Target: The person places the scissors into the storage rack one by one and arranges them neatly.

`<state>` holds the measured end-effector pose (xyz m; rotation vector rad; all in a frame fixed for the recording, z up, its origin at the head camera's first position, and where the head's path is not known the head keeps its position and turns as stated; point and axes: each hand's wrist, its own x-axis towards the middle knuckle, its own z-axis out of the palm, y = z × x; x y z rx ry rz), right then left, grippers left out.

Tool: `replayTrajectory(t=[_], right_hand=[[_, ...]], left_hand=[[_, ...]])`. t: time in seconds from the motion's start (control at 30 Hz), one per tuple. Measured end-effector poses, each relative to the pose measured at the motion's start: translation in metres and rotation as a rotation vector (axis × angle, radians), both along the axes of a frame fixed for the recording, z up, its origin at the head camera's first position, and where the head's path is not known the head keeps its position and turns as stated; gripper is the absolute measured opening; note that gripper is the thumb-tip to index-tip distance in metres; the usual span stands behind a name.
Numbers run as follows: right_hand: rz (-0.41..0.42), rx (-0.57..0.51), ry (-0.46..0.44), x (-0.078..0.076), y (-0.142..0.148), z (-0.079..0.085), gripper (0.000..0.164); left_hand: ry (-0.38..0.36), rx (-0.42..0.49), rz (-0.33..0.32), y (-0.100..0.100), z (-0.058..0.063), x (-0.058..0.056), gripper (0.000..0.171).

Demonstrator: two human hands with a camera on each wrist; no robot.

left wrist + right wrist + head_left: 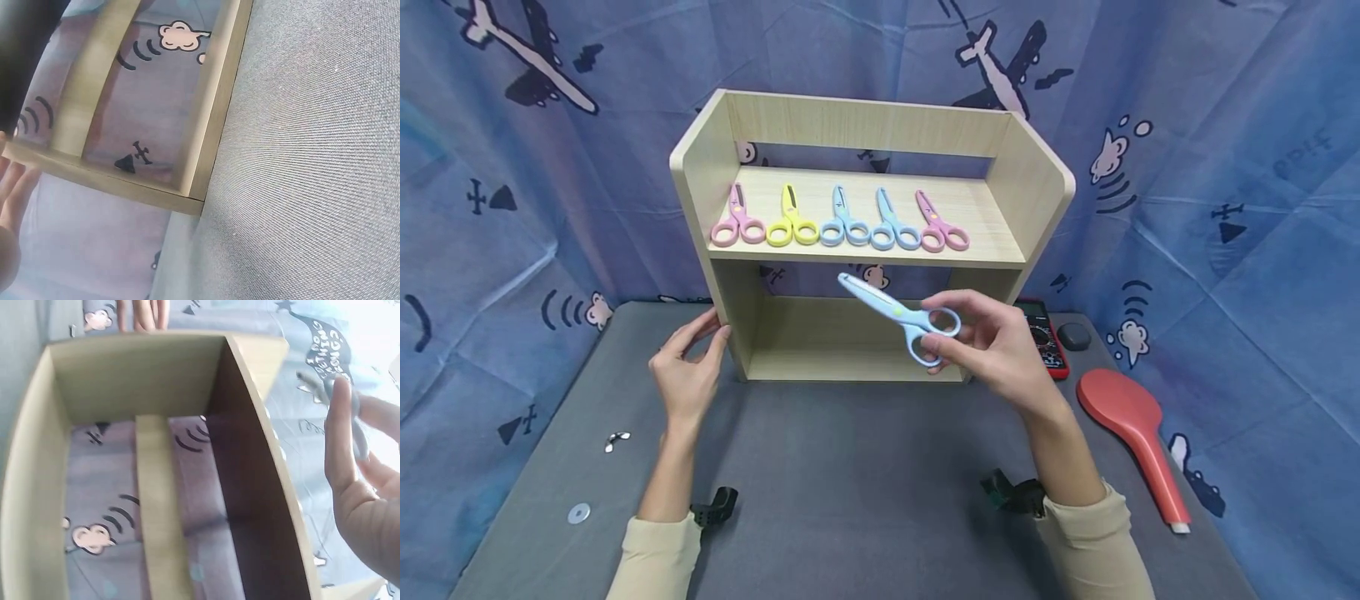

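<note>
My right hand (996, 346) holds a pair of light-blue scissors (891, 310) by the finger loops, in front of the shelf's lower compartment. Their blades point up and to the left. In the right wrist view these scissors (360, 440) appear nearly edge-on, partly hidden by the fingers. My left hand (688, 375) touches the left side panel of the pale wooden shelf (868, 122) with its fingertips. Along the upper board lie pink scissors (737, 223) at the left, then yellow scissors (791, 225), two light-blue scissors (842, 223) and pink scissors (936, 227).
Right of the shelf are a red-edged multimeter (1049, 340), a dark rounded object (1073, 336) and a red paddle-shaped object (1138, 429). A small metal piece (617, 439) and a flat disc (578, 513) lie on the grey table (850, 500) at left. A blue patterned curtain (850, 50) hangs behind.
</note>
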<state>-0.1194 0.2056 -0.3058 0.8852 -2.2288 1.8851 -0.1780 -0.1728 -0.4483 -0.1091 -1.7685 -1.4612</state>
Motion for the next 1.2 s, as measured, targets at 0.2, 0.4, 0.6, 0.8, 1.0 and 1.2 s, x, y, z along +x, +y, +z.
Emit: replayTrajectory(t=[0.2,0.4,0.6,0.8,1.0,1.2], right_hand=[[-0.177,-0.059,0.061,-0.009,0.009,0.020,0.047],[-0.336,-0.109,0.112,-0.022,0.014,0.034,0.046],[-0.477,-0.145,0.125,-0.037,0.012,0.041,0.045],[-0.614,-0.098,0.149,-0.047,0.009,0.041,0.047],[-0.692,-0.122,0.144,-0.051,0.007,0.037,0.046],[-0.805,-0.046,0.131,-0.051,0.003,0.032,0.048]], left_hand=[[0.007,0.014,0.001,0.000,-0.001,-0.001,0.029],[0.008,0.015,-0.002,0.000,-0.002,-0.002,0.029],[0.005,0.013,0.002,0.000,-0.001,-0.001,0.029],[0.006,0.016,-0.004,0.000,-0.002,-0.001,0.029],[-0.001,0.011,0.004,0.000,-0.001,-0.001,0.029],[-0.007,0.018,-0.004,0.001,0.001,0.001,0.029]])
